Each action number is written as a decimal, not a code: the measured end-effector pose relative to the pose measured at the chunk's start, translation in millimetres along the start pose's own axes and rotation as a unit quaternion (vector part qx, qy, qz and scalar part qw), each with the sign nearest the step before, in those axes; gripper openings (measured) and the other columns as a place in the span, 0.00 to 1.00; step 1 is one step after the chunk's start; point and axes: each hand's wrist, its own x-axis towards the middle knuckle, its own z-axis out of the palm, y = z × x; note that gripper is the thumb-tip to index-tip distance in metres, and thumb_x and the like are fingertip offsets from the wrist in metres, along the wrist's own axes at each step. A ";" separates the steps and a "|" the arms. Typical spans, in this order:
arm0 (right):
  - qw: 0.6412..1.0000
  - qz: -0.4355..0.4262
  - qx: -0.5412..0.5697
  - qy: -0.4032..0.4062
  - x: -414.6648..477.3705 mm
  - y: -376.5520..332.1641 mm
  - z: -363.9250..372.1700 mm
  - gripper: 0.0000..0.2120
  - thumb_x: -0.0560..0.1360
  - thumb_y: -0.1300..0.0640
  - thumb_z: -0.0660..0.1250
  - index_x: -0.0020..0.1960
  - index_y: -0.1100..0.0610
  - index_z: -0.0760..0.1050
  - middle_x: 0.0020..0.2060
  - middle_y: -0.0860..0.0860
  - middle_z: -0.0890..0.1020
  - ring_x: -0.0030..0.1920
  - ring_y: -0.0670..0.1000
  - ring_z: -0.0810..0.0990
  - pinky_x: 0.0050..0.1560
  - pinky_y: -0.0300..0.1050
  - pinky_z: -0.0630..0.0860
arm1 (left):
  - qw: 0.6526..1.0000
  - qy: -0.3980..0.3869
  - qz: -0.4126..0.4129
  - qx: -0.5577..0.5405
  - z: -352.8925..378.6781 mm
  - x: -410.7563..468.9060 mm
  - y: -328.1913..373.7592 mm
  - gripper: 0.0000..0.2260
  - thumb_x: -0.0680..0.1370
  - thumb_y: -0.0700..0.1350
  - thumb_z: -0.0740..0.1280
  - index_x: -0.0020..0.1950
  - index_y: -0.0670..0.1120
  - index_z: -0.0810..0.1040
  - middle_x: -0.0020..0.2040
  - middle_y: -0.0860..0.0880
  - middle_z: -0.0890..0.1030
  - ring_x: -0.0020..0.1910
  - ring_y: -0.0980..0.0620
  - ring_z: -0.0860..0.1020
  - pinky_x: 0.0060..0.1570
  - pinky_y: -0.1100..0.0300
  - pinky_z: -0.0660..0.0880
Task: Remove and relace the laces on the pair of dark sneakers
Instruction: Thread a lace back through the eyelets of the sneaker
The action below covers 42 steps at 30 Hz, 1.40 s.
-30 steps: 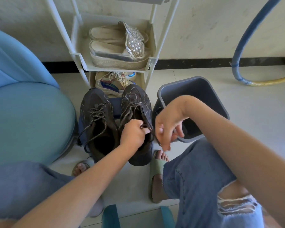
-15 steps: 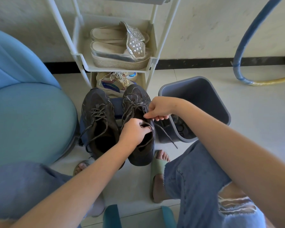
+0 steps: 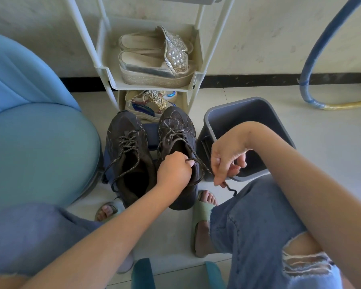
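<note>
Head view: the pair of dark sneakers stands on the floor at 12 o'clock from the person's knees, toes towards the shoe rack. The worked sneaker is the one at 3 o'clock within the pair. The other sneaker, at 9 o'clock, is laced, with its ends lying loose.

Half a second ago the right hand was up at the eyelets by the tongue. It has now drawn back to about 4 o'clock of the shoe, in front of the grey bin. Its fingers are pinched together on the lace, which runs taut from the eyelets to the hand. The free tip dangles below the hand, over the knee.

The left hand has stayed put, its fingers curled tight on the worked sneaker's collar with a slack loop of lace at the fingertips.

The same drawn-back pose showed a second ago, so this looks like repeated reach-and-pull strokes, each freeing one crossing. Several crossings near the toe remain threaded, so removal on this shoe seems only partly done, and relacing has not begun
</note>
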 end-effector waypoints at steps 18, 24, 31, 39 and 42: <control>0.996 -0.042 0.052 0.062 2.5 8.7 -1.6 0.11 0.75 0.48 0.68 0.38 0.54 0.78 0.28 0.47 0.76 0.29 0.44 0.72 0.35 0.35 0.72 | 0.999 -0.033 -0.014 0.003 -5.8 6.8 -0.7 0.12 0.80 0.45 0.61 0.41 0.41 0.78 0.35 0.45 0.76 0.43 0.41 0.78 0.43 0.53 0.72; 0.945 -0.042 0.166 0.278 31.9 9.8 -16.0 0.24 0.76 0.39 0.61 0.44 0.61 0.79 0.31 0.51 0.79 0.29 0.47 0.75 0.31 0.36 0.74 | 0.999 -0.047 0.001 -0.003 -9.4 9.1 -2.6 0.14 0.79 0.47 0.63 0.43 0.38 0.80 0.38 0.43 0.80 0.45 0.42 0.78 0.45 0.54 0.73; 0.963 -0.081 0.161 0.202 34.2 2.6 -14.2 0.11 0.77 0.59 0.67 0.38 0.59 0.71 0.31 0.51 0.75 0.29 0.48 0.71 0.29 0.35 0.71 | 0.999 -0.050 -0.007 0.014 -8.2 11.0 -2.2 0.12 0.79 0.47 0.63 0.45 0.41 0.81 0.39 0.45 0.79 0.45 0.42 0.79 0.44 0.55 0.72; 0.991 -0.026 0.061 0.112 10.5 0.7 -6.2 0.09 0.73 0.52 0.72 0.40 0.57 0.76 0.33 0.50 0.78 0.33 0.46 0.76 0.36 0.38 0.77 | 0.995 -0.079 -0.011 0.053 -14.7 8.3 4.3 0.13 0.80 0.48 0.61 0.38 0.46 0.77 0.37 0.47 0.77 0.46 0.44 0.79 0.45 0.55 0.71; 0.973 -0.033 0.106 0.203 11.3 6.0 -9.7 0.17 0.73 0.44 0.69 0.47 0.59 0.78 0.37 0.52 0.82 0.34 0.48 0.81 0.35 0.39 0.78 | 0.988 -0.151 -0.002 0.029 -37.0 7.0 14.0 0.10 0.80 0.45 0.62 0.50 0.44 0.82 0.42 0.51 0.84 0.43 0.50 0.80 0.46 0.58 0.73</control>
